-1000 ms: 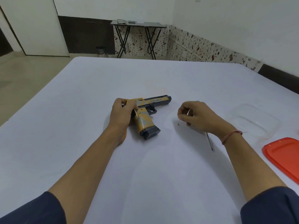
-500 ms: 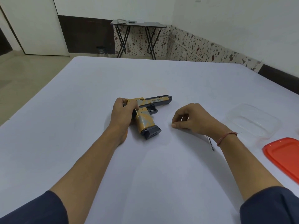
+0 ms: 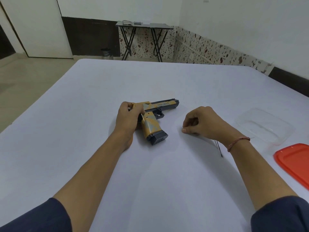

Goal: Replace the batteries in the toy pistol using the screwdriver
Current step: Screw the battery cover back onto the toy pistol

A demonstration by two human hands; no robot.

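Observation:
The yellow-and-dark-grey toy pistol (image 3: 156, 121) lies on its side on the white table (image 3: 83, 131), barrel pointing right and grip toward me. My left hand (image 3: 128, 118) grips its rear end and holds it down. To the right of the grip, my right hand (image 3: 202, 123) is curled, with thumb and fingertips pressed onto the table. The thin metal shaft of the screwdriver (image 3: 219, 149) sticks out from under that wrist, pointing toward me; its handle is hidden in the hand.
A clear plastic container (image 3: 264, 126) sits at the right, with its red lid (image 3: 296, 163) at the table's right edge. A small folding table (image 3: 145, 26) stands against the far wall.
My right hand has moved left and down, onto the spot where a tiny dark speck lay on the table; the speck is now covered. The left hand and pistol stayed put.

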